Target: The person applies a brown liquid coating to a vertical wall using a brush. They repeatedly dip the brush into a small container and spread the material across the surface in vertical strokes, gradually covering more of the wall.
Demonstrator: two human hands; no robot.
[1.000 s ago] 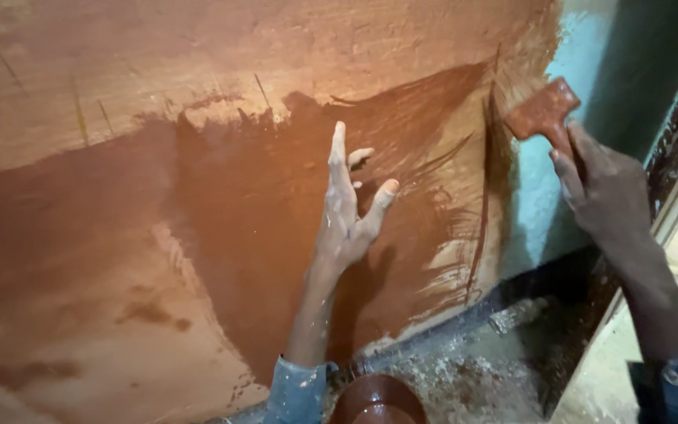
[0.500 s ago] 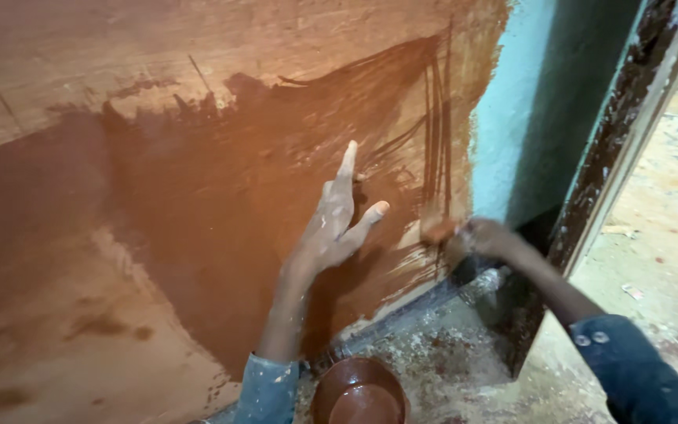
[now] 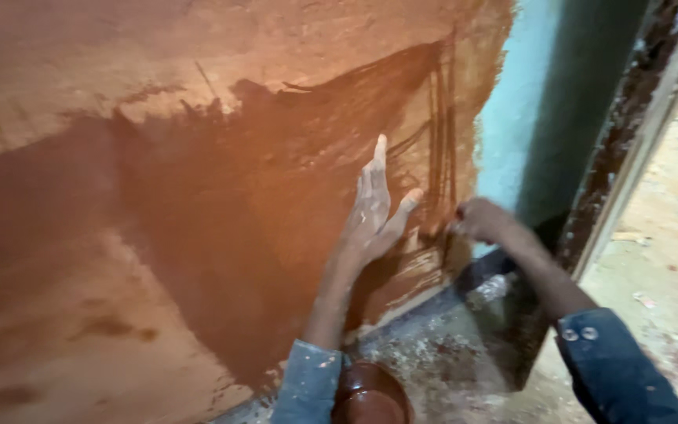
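Left hand open, fingers spread, palm flat against the wet brown paint patch on the wall. Right hand clenched low at the patch's right edge, by the turquoise strip; brush blurred, can't tell what it grips. Brown pot sits below my left sleeve.

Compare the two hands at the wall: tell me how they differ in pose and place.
The left hand lies flat and open on the wet brown coat, fingers pointing up; the right hand is curled closed, low at the coat's right edge by the blue-green strip. The left hand is speckled pale; the right looks darker, with blurred red-brown marks. Whether the right hand holds anything cannot be told. Both come from blue denim sleeves.
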